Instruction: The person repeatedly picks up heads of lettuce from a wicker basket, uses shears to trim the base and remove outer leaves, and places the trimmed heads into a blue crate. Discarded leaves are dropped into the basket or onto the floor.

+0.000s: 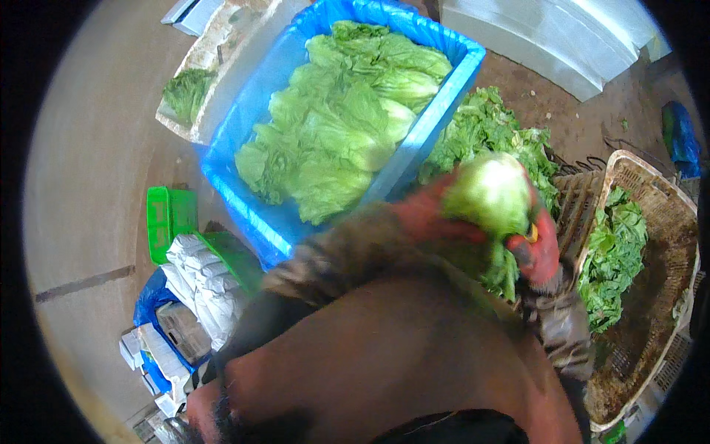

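Observation:
A pale green head of leafy lettuce (488,194) is held up in front of my body, its base towards the camera. My left hand (435,213), in a red glove, grips it from the left. My right hand (537,250), also red-gloved, is closed at its right side around a small yellow-orange item, perhaps a tool handle; motion blur hides the detail. Ahead and to the left is a box lined with blue plastic (444,111), holding lettuce heads (344,127) laid in rows. More loose lettuce (482,127) is heaped between that box and my hands.
A dirty plastic basket (660,238) with leaves (613,261) stands at right. White foam boxes (543,39) lie at the upper right, another foam box (238,72) with leaves at the upper left. Green crates (172,222) and white bags (202,283) are at left.

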`<state>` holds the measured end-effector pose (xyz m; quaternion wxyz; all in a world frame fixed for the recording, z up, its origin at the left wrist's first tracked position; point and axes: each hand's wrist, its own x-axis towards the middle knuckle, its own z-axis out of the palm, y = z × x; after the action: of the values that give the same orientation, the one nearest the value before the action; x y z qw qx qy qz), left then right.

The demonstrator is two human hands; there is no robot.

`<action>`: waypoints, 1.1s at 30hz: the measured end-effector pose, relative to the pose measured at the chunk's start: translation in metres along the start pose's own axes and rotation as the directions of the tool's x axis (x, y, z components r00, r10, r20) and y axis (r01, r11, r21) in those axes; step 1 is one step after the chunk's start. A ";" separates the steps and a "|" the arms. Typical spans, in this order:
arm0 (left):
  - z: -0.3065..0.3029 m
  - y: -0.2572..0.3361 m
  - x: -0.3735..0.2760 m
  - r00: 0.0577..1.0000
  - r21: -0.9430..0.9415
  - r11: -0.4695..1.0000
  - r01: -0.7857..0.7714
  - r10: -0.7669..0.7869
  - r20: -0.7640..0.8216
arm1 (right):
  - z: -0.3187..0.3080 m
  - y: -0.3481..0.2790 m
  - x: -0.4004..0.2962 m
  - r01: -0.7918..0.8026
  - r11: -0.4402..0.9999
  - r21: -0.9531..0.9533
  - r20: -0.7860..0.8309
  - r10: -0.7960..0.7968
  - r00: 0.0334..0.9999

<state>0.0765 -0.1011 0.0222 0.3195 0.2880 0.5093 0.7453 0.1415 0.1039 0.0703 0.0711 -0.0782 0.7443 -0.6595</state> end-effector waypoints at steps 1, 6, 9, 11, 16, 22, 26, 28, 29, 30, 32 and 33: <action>-0.027 0.025 -0.013 0.986 0.149 0.977 -0.152 0.139 0.089 | -0.006 0.004 0.007 -0.050 0.998 -0.041 0.137 0.055 0.989; -0.125 0.123 -0.135 0.947 0.462 0.829 0.316 -0.309 -0.093 | 0.025 0.024 0.011 -0.485 0.706 0.515 0.080 0.524 0.848; -0.141 0.075 -0.140 0.807 0.990 0.086 0.112 -0.590 -0.040 | 0.057 0.057 -0.006 -0.535 0.428 0.729 0.319 0.480 0.817; -0.140 0.053 -0.126 0.734 0.992 -0.101 0.076 -0.668 -0.124 | 0.063 0.037 -0.006 -0.604 0.455 0.654 0.341 0.535 0.773; -0.131 -0.039 -0.187 0.947 0.930 -0.368 -0.007 -0.301 -0.112 | 0.013 0.056 -0.035 -0.629 0.594 0.502 0.074 0.695 0.715; -0.136 0.045 -0.123 0.386 0.777 -0.134 0.615 -0.808 -0.445 | -0.148 0.074 -0.172 -0.563 0.624 -0.541 -0.718 0.006 0.696; -0.038 0.060 0.025 0.938 0.835 0.443 0.327 -0.045 -0.344 | -0.333 0.136 -0.305 -0.869 0.483 -0.109 -0.978 0.102 0.180; 0.019 0.036 0.085 0.942 0.657 0.677 0.331 -0.280 -0.185 | -0.356 0.158 -0.329 -0.762 0.642 0.086 -0.976 0.207 0.065; 0.043 0.018 0.106 0.923 0.701 0.645 0.304 -0.381 -0.049 | -0.348 0.157 -0.310 -0.729 0.672 0.131 -0.942 0.313 0.120; 0.069 0.001 0.122 0.866 0.730 0.621 0.286 -0.493 0.080 | -0.329 0.144 -0.280 -0.802 0.571 0.177 -0.932 0.359 0.050; 0.143 -0.030 0.152 0.770 0.685 0.711 0.158 -0.523 0.365 | -0.295 0.135 -0.273 -0.794 0.583 -0.172 -0.964 0.067 0.258; 0.166 -0.051 0.157 0.652 0.636 0.765 0.106 -0.536 0.536 | -0.275 0.113 -0.269 -0.740 0.577 -0.346 -0.921 -0.057 0.386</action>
<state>0.1118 0.1295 0.0428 0.5212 0.5238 0.5882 0.3287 0.3444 0.4410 -0.0085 -0.1993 0.4194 0.8603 -0.2104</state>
